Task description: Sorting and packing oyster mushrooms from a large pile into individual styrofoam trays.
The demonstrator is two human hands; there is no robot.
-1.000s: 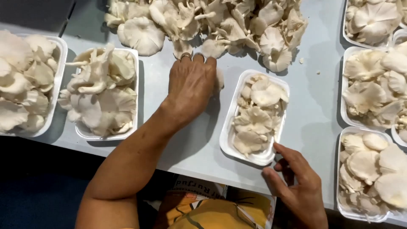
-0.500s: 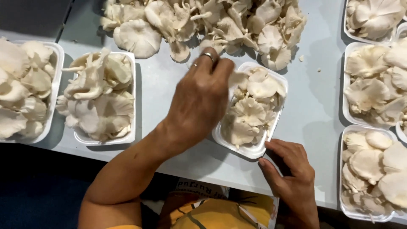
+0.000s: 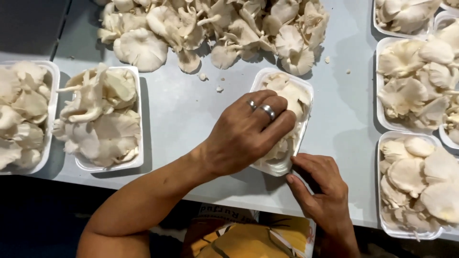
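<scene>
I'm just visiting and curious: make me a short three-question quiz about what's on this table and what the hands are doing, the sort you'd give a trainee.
1. True or false: the left hand lies flat on the mushrooms in the middle tray.
2. Where is the right hand?
A. on the loose mushroom pile
B. at the middle tray's near corner
C. inside the filled tray on the left
3. Fill in: the left hand wears two ____.

Key
1. True.
2. B; its fingers touch the near corner of the tray.
3. Rings, on neighbouring fingers.
</scene>
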